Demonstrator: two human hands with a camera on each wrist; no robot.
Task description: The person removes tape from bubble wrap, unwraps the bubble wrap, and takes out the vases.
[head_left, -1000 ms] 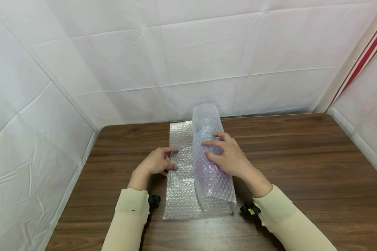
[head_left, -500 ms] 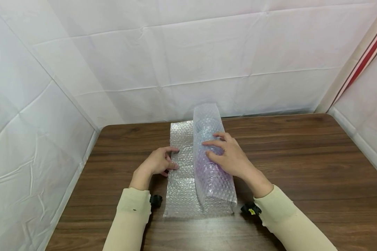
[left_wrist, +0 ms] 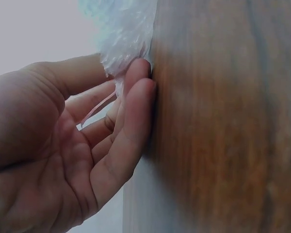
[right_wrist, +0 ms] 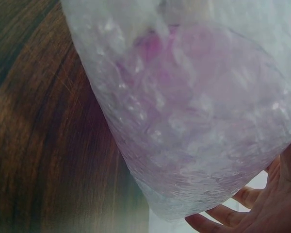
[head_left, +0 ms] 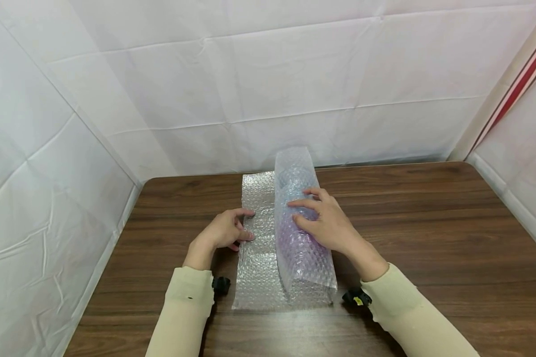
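no legible text, brand or number, yellow patch on the black right-wrist device, too small to read

A screened-off booth, the wider building impossible to tell: creased white sheeting surrounds a wood-grain worktop, with a red-striped band at the right corner.

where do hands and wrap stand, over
Left hand pinching left edge of wrap. Right hand resting on the bulging side. Left part of wrap lying flat. Nothing seen in the way.
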